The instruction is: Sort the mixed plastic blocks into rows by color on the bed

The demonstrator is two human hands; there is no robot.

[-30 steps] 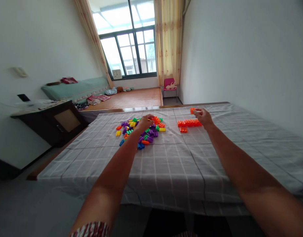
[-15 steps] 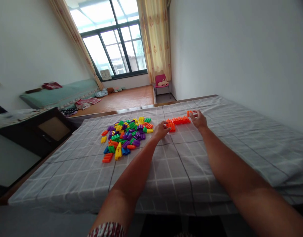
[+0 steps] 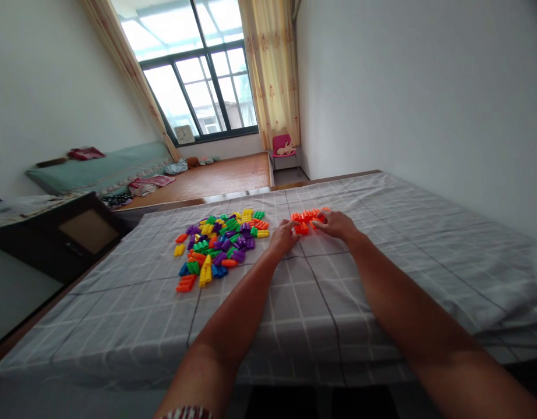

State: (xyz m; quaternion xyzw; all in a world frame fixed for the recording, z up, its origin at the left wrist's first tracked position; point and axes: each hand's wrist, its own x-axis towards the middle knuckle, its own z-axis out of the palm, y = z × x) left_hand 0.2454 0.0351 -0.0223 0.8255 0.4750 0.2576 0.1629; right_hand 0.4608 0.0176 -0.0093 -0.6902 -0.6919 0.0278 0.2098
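Observation:
Orange plastic blocks, shaped like short joined tubes, stand in a row (image 3: 307, 215) on the checked cloth. At the row's near left end, my left hand (image 3: 285, 236) has its fingers closed on an orange block (image 3: 300, 228). My right hand (image 3: 336, 224) pinches another orange block (image 3: 315, 223) just to the right of that one, in front of the row. Whether the two blocks touch I cannot tell. My right fingers cover part of the row's right end.
A loose pile of mixed purple, green, yellow, blue and orange blocks (image 3: 220, 244) lies left of my left hand. The grey checked cloth (image 3: 268, 326) covers the bed or table. Further off are a wooden platform (image 3: 233, 174), a pink chair (image 3: 282, 145) and a dark cabinet (image 3: 71, 233).
My right hand has come left and nearer, carrying its orange block from beyond the row's right end to beside the left hand's block. My left hand has stayed nearly in place.

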